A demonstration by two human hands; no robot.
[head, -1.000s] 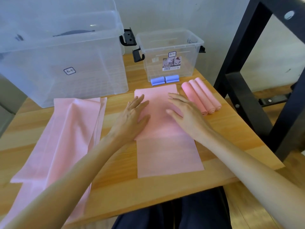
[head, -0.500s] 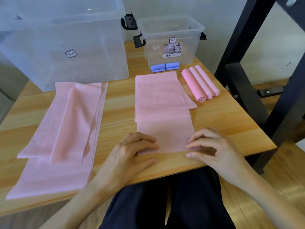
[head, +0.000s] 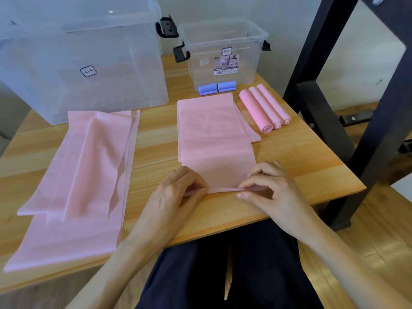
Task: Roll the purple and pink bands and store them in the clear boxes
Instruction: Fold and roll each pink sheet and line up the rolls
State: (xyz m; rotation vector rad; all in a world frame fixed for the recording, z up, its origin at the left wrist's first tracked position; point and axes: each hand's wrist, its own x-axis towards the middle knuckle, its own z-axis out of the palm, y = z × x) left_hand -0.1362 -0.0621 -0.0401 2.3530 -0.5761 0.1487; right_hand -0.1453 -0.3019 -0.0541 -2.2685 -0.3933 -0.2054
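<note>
The step in hand looks like the start of a roll. The left hand point(head: 178, 192) and the right hand point(head: 265, 192) each pinch the near edge of the pink band point(head: 214, 139), one at each corner. Both grips are clamped on that edge, and a thin first fold shows between them. The band lies flat on the wooden surface point(head: 156, 152), right in front of the person and running toward 12 o'clock.

Next, I think, the hands need to turn the fold over and over toward 12 o'clock. They should keep both ends even, so the roll stays straight and tight.

Now the count. Three pink rolls point(head: 265, 108) lie side by side at 1 o'clock from the band. Two purple rolls point(head: 217, 88) sit at 12 o'clock, just in front of the small clear box point(head: 223, 52). A big clear box point(head: 78, 52) stands at 10 o'clock. That makes two boxes. At 9 o'clock lies a pile of flat pink bands point(head: 84, 170). I cannot tell how many are in it.
</note>
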